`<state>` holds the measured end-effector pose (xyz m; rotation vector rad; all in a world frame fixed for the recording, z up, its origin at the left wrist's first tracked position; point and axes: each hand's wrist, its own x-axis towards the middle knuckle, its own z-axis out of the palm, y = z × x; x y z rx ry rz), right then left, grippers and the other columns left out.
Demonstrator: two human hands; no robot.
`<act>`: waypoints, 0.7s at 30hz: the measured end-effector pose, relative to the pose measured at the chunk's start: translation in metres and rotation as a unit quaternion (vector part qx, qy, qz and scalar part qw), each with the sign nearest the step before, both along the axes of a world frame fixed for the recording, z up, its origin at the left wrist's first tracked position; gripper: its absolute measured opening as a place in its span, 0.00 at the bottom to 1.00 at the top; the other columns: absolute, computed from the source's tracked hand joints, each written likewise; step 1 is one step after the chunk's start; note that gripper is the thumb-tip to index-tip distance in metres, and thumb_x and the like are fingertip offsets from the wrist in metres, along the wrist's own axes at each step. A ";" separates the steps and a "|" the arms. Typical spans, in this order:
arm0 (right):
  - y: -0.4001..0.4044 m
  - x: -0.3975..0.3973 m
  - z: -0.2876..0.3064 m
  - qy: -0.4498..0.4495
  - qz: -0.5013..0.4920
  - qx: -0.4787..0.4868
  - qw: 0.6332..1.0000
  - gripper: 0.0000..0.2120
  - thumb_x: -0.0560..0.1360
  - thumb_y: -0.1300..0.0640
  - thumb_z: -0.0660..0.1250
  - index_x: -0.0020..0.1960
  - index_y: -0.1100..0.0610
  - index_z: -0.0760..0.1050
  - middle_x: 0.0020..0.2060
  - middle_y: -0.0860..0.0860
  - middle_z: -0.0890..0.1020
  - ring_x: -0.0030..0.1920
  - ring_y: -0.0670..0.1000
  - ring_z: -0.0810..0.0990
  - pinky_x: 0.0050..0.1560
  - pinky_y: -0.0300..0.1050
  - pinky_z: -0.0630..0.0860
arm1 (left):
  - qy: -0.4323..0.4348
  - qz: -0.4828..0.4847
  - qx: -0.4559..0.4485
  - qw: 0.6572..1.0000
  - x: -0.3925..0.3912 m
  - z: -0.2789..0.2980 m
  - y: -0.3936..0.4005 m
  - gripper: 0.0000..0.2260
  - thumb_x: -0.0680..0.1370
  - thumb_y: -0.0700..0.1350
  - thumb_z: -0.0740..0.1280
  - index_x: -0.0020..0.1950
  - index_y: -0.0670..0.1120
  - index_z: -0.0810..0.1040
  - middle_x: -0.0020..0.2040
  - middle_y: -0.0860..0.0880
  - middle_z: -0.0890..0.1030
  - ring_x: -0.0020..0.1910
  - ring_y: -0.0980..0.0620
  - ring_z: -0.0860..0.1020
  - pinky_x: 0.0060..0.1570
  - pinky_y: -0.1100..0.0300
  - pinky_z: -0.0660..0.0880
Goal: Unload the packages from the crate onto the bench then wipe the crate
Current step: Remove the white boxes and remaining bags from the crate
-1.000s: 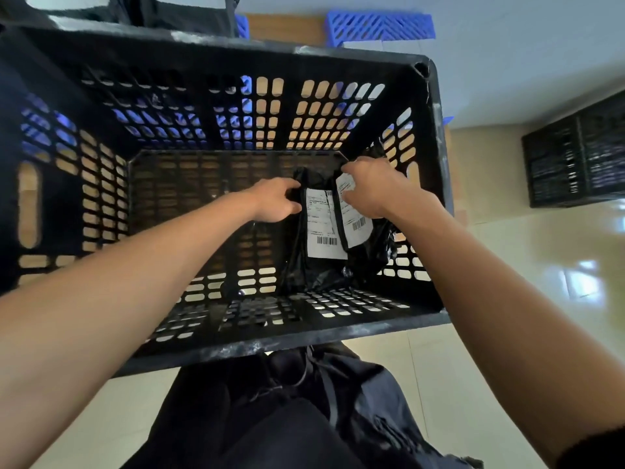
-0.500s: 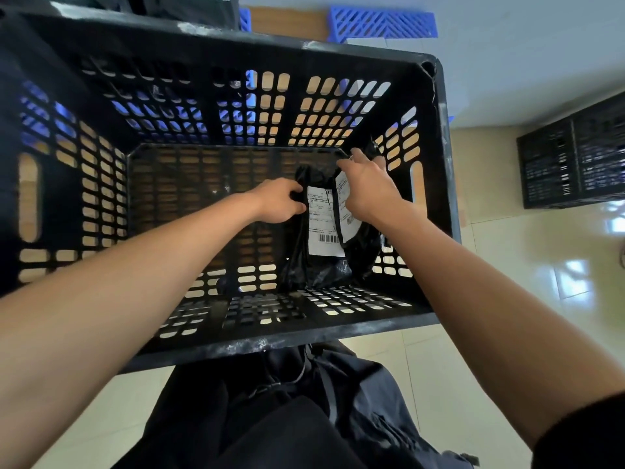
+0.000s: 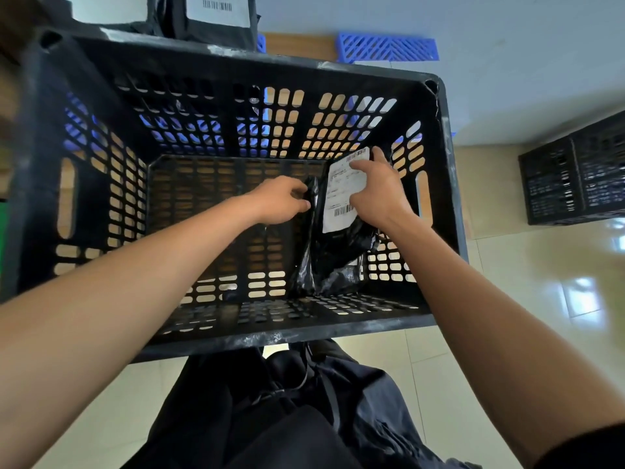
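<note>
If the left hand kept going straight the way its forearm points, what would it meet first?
The left hand already grips the edge of a black package. Pushed further right, it would probably meet the labelled package held by the right hand, though depth is unclear.

Inside the black crate (image 3: 236,336), the floor (image 3: 209,198) left of the black packages (image 3: 333,252) lies bare, open to a hand coming from above. The packages fill the crate's right near corner, with both the left hand (image 3: 279,201) and right hand (image 3: 377,191) on them. The crate's tall slotted walls close off every side. Past the crate's far rim, more packages (image 3: 209,18) lie stacked close against it.
</note>
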<state>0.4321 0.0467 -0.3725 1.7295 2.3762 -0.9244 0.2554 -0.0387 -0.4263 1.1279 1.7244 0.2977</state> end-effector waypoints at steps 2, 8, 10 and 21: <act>-0.004 0.001 0.011 0.043 -0.013 0.009 0.999 0.32 0.74 0.70 0.70 0.75 0.55 0.70 0.81 0.52 0.55 0.79 0.58 0.57 0.52 0.31 0.77 | -0.008 0.036 0.027 0.999 -0.001 0.010 -0.002 0.25 0.81 0.52 0.68 0.77 0.52 0.69 0.69 0.48 0.77 0.67 0.47 0.75 0.61 0.56 0.69; -0.015 0.006 0.038 0.167 -0.077 -0.001 0.983 0.30 0.73 0.64 0.74 0.72 0.49 0.73 0.80 0.49 0.60 0.75 0.54 0.66 0.37 0.26 0.76 | -0.174 0.201 0.050 0.963 0.003 0.044 -0.007 0.25 0.81 0.46 0.68 0.77 0.56 0.67 0.57 0.55 0.82 0.51 0.56 0.82 0.40 0.56 0.82; -0.020 0.005 0.048 0.209 -0.092 -0.013 0.973 0.30 0.73 0.64 0.74 0.72 0.49 0.74 0.80 0.47 0.60 0.72 0.49 0.69 0.43 0.33 0.81 | -0.186 0.217 0.074 0.956 0.005 0.053 -0.007 0.29 0.80 0.43 0.69 0.79 0.55 0.64 0.62 0.53 0.81 0.55 0.56 0.82 0.50 0.57 0.81; -0.051 -0.006 0.087 0.272 -0.004 0.048 0.961 0.21 0.75 0.56 0.75 0.68 0.53 0.79 0.61 0.23 0.65 0.54 0.21 0.71 0.41 0.24 0.75 | -0.069 0.151 0.201 0.965 -0.016 0.110 -0.056 0.25 0.80 0.41 0.70 0.75 0.57 0.72 0.73 0.55 0.73 0.66 0.56 0.75 0.65 0.61 0.74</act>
